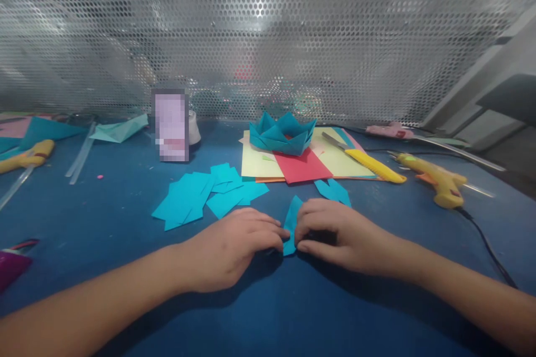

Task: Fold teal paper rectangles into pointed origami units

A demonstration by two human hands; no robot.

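A small folded piece of blue paper [292, 227] is between my two hands at the near middle of the table. My right hand [335, 231] has its fingers curled and pinches the paper's right side. From the other side, my left hand [247, 240] presses its closed fingertips against the paper's left edge. Loose blue paper pieces [188, 198] lie overlapping just beyond my left hand. Two more blue folded pieces [334, 191] rest behind my right hand. Farther back, a blue folded-paper crown shape [282, 134] stands on coloured sheets.
Coloured paper sheets [257, 164] and a red strip [301, 166] lie at the back. A yellow-handled cutter knife [374, 164] has its blade out. To the right is a yellow glue gun [435, 175] with a cord; another yellow tool [31, 156] lies left. A perforated metal panel [259, 39] backs the table.
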